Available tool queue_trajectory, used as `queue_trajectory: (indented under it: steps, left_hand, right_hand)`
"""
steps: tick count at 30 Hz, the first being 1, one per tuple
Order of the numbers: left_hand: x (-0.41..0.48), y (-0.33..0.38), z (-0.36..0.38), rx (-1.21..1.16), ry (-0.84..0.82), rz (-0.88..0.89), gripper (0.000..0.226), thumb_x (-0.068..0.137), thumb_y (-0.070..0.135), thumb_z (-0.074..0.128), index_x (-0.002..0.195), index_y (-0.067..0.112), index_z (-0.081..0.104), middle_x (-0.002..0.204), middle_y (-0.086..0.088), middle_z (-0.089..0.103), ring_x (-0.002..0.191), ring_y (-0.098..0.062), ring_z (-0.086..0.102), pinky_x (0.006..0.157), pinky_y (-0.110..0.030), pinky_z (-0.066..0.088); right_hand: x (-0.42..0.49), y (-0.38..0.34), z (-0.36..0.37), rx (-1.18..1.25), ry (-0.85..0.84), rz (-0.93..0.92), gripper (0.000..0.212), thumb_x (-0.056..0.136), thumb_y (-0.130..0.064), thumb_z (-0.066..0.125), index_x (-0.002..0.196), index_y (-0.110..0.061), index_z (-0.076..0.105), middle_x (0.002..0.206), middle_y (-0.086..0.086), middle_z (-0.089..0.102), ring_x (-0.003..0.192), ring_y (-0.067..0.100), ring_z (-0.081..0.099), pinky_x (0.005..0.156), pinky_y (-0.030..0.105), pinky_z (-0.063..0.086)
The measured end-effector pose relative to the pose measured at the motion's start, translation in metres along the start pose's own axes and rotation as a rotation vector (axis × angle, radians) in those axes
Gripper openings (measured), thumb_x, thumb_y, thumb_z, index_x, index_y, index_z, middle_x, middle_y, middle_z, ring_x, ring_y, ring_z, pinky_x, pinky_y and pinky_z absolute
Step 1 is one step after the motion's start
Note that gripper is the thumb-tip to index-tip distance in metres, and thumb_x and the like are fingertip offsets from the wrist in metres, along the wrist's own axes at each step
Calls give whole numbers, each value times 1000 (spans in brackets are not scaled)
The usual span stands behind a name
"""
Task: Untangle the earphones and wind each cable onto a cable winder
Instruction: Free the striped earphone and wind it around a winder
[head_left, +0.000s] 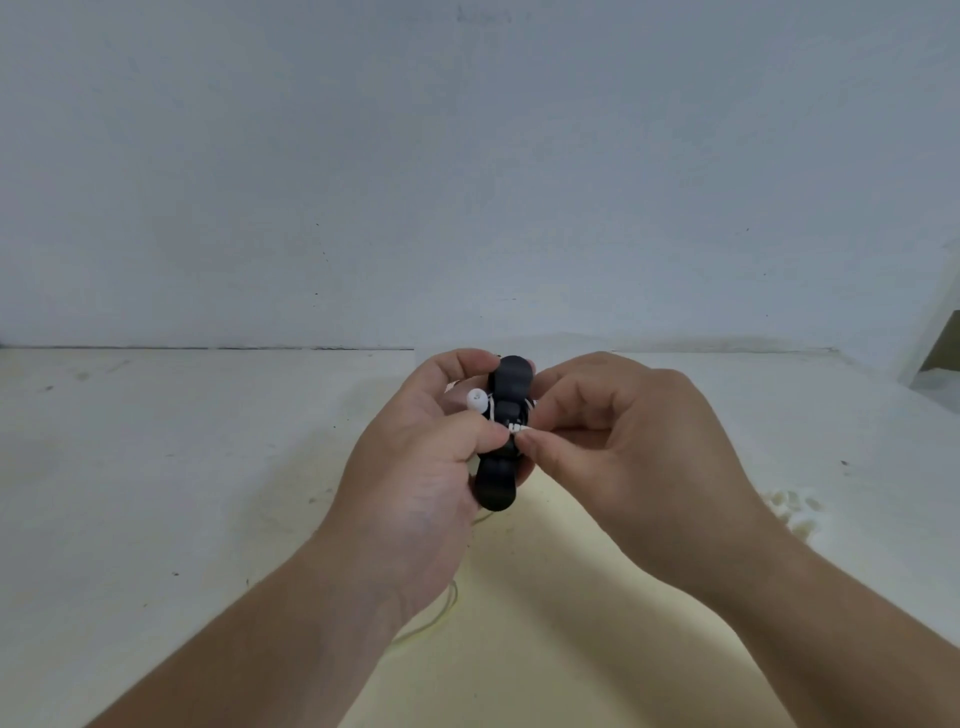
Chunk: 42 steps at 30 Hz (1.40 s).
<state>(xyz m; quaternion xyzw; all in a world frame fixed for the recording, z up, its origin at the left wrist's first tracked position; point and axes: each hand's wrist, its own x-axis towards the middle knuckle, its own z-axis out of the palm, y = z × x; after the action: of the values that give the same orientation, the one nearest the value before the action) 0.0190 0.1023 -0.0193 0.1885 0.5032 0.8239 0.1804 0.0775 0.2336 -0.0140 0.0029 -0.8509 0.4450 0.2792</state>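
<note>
A thin pale-yellow cable (441, 613) loops on the matte cream table (156, 467), at 6 o'clock from the left hand (415, 467). That hand's curled fingers clamp a smooth black bone-shaped cable winder (496, 486) with rounded lobes. From 3 o'clock, the right hand (639, 441) pinches the thin white earphone cable (517, 428) wrapped round the winder's narrow waist. A round white earbud (477, 400) sits at 10 o'clock of the waist. Beyond is a plain pale-grey wall (467, 156).

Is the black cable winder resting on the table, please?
No, the left hand holds the cable winder up, off the table.
</note>
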Motion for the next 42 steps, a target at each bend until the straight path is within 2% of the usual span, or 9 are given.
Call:
queue_trajectory:
  steps: [6,14,19,21,24,29,32,35,42]
  left_hand:
    - [0,-1,1,28,54,37,44,81,-20,35,102,14,55,110,-11,73,91,-26,64,71,-36,50]
    - [-2,-3,2,121,76,66,48,68,-5,47,108,19,55,107,-1,76,92,-28,70,80,-42,49]
    - [-1,-5,0,137,143,9,45,80,-15,40,109,17,55,106,-6,76,84,-28,66,76,-42,47]
    - [0,-8,0,103,158,-35,48,84,-19,36,114,13,55,105,-6,76,88,-28,66,77,-42,50]
    - [2,-12,-1,49,151,-108,50,86,-21,38,120,11,56,107,-5,76,88,-25,69,72,-39,55]
    - [4,-16,-3,43,174,-147,52,85,-25,44,122,11,56,111,-11,73,79,-22,69,73,-41,56]
    - [3,-15,-3,60,197,-159,55,82,-25,45,121,11,58,113,-20,69,76,-26,64,69,-40,52]
    - [2,-14,-2,86,212,-151,54,80,-24,41,117,11,60,110,-22,70,71,-29,60,61,-37,48]
    - [1,-14,-3,151,232,-158,50,83,-20,39,113,13,61,107,-15,70,74,-30,65,53,-32,43]
  right_hand:
    - [1,0,2,56,-39,45,16,81,-12,79,68,-20,73,94,-12,70,81,8,71,80,38,58]
    - [7,2,-6,39,-142,72,20,88,-21,72,68,-21,74,94,-17,68,85,0,66,73,17,45]
    - [5,5,3,9,-139,157,18,84,-24,75,68,-18,73,86,-7,73,85,14,69,79,40,55]
    - [4,7,5,47,-129,212,17,82,-23,77,68,-15,71,79,0,75,75,21,69,69,41,54]
    - [6,11,3,122,-90,311,19,77,-16,80,74,-14,62,79,2,76,55,12,59,45,20,35]
    - [6,14,4,87,-123,361,15,79,-17,78,78,-15,64,84,3,75,73,25,68,70,41,55]
    - [3,10,1,77,-221,337,11,83,-18,76,83,-14,65,77,2,76,49,6,54,47,17,37]
    - [2,6,-1,77,-259,306,12,84,-16,75,86,-13,64,74,1,77,40,0,50,41,11,30]
    - [-1,4,12,-17,-243,253,30,71,-23,83,86,-15,58,85,2,75,81,22,71,74,39,55]
